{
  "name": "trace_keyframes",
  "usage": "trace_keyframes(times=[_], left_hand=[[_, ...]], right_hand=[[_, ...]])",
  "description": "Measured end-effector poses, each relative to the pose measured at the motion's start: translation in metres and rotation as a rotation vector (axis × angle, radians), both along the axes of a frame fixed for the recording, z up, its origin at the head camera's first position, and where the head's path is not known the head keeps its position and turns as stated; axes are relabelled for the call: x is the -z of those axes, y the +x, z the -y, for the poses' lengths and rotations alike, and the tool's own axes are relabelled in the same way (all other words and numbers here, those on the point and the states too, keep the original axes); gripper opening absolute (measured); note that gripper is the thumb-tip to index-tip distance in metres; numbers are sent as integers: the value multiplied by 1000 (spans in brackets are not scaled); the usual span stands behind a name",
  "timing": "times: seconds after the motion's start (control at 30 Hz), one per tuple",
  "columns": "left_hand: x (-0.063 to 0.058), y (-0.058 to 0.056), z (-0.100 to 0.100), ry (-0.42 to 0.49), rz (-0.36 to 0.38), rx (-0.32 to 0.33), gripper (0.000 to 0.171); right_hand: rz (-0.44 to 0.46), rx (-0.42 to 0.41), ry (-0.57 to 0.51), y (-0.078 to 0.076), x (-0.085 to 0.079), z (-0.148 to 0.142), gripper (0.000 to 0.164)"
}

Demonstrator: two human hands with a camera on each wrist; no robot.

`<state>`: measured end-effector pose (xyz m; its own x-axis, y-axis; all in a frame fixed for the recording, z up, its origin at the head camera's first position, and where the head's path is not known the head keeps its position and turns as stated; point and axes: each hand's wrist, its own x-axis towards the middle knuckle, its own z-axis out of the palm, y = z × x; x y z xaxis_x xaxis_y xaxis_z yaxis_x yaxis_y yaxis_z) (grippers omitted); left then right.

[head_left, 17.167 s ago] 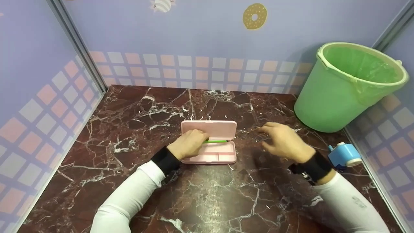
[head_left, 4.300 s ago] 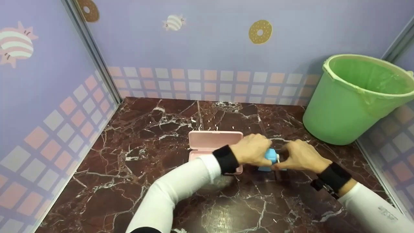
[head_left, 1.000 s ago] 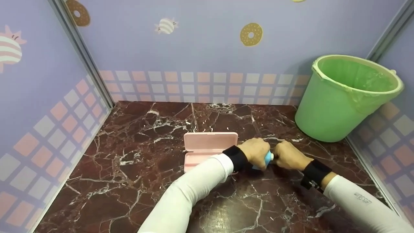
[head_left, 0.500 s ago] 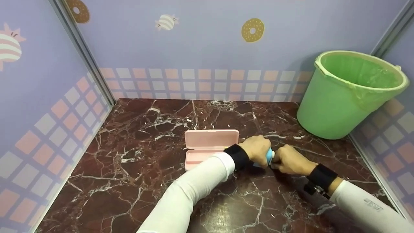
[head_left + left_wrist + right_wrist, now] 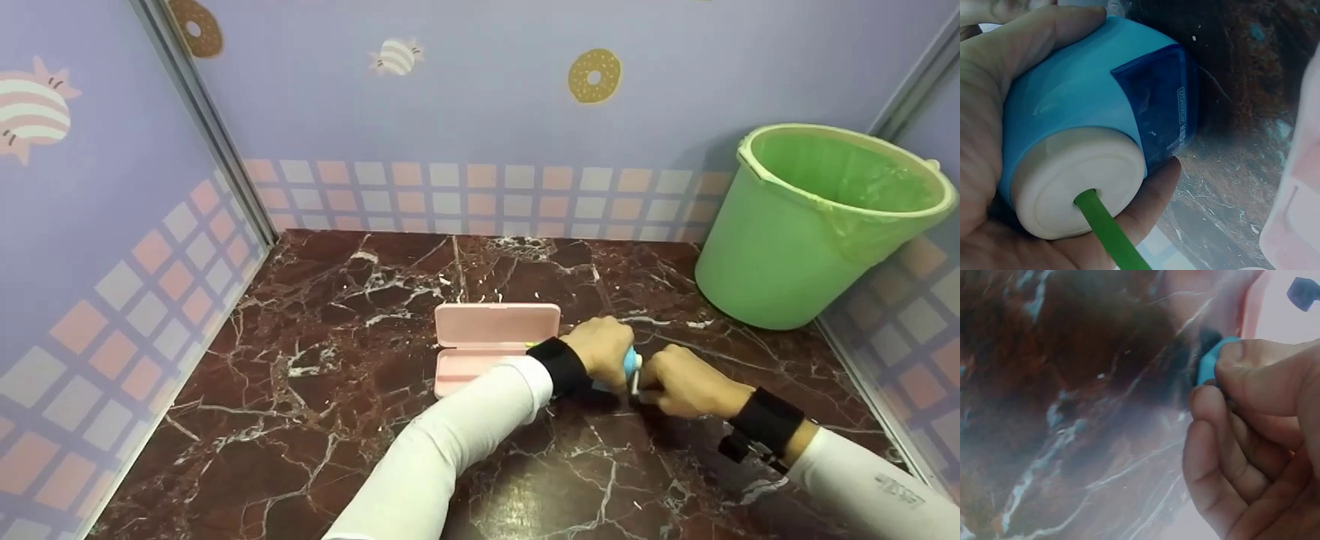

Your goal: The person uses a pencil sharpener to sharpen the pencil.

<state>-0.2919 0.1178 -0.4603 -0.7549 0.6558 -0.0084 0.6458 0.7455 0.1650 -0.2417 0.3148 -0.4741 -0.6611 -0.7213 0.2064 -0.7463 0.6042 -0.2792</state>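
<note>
My left hand (image 5: 602, 349) grips a blue crank pencil sharpener (image 5: 1067, 101) beside the pencil case. From the hole in its cream front sticks a green pencil (image 5: 1109, 236). The sharpener's dark blue clear shavings drawer (image 5: 1159, 104) faces the table. On the other side, my right hand (image 5: 690, 384) has its fingers curled, thumb and forefinger pinching at the end of the crank arm (image 5: 635, 382); the knob is hidden by the fingers. The pink pencil case (image 5: 495, 326) lies open to the left, its right part covered by my left forearm.
A green bucket (image 5: 787, 255) with a liner stands at the back right. Small white bits lie on the dark marbled table (image 5: 360, 427) behind the case. Patterned walls (image 5: 480, 97) enclose the back and both sides.
Earlier my left hand was in the pencil case at the green pencil, and the sharpener stood far right. Now the sharpener is in my left hand. Lately my right hand shifts around the crank.
</note>
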Motion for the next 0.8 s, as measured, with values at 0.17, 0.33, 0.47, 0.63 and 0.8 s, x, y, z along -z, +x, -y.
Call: trace_keyframes(times=[0.17, 0.33, 0.47, 0.63, 0.8], left_hand=[[-1, 1, 0, 17, -7, -1, 31], [-2, 0, 0, 24, 1, -18, 32], [-2, -1, -1, 11, 7, -26, 32], [-2, -1, -3, -1, 18, -19, 31], [-2, -1, -2, -10, 13, -22, 32]], right_hand=[[9, 24, 12, 8, -13, 0, 36], [-10, 28, -1, 10, -27, 1, 38], [-25, 26, 11, 12, -33, 2, 44], [-55, 48, 31, 14, -42, 0, 44], [-86, 110, 59, 13, -51, 2, 41]])
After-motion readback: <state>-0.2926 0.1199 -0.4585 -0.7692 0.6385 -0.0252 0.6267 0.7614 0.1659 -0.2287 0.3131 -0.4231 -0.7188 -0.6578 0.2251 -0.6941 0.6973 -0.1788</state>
